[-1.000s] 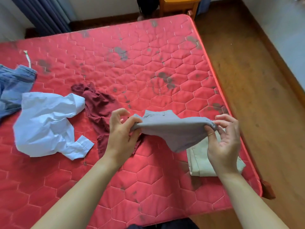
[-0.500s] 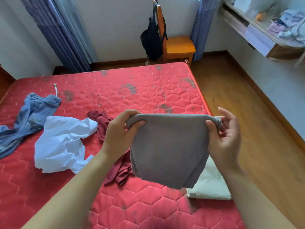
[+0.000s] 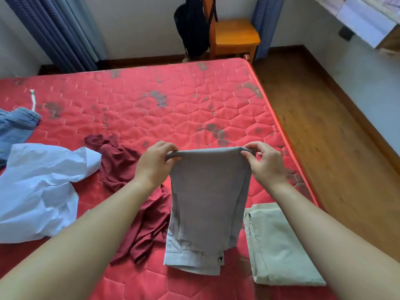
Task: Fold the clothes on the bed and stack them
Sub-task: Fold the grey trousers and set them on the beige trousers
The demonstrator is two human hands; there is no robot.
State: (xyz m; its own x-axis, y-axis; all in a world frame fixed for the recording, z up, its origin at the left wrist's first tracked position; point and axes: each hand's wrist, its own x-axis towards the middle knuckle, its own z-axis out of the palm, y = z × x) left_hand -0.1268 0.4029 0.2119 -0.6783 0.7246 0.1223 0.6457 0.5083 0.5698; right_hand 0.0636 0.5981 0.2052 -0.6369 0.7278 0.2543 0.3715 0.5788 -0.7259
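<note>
At the centre of the frame, both hands hold up a pair of grey trousers (image 3: pixel 207 198) by a folded edge: the left hand (image 3: pixel 154 164) pinches its left corner, the right hand (image 3: pixel 265 162) pinches its right corner, fingers pressed together on the cloth. The trousers hang down with the waistband lowest (a metal button shows there) above the red mattress (image 3: pixel 173 109). A folded beige garment (image 3: pixel 279 245) lies flat at lower right. A crumpled maroon garment (image 3: pixel 129 187) sits just left of the trousers, a white shirt (image 3: pixel 41 189) beyond it, and a blue denim garment (image 3: pixel 15 126) at the left edge.
</note>
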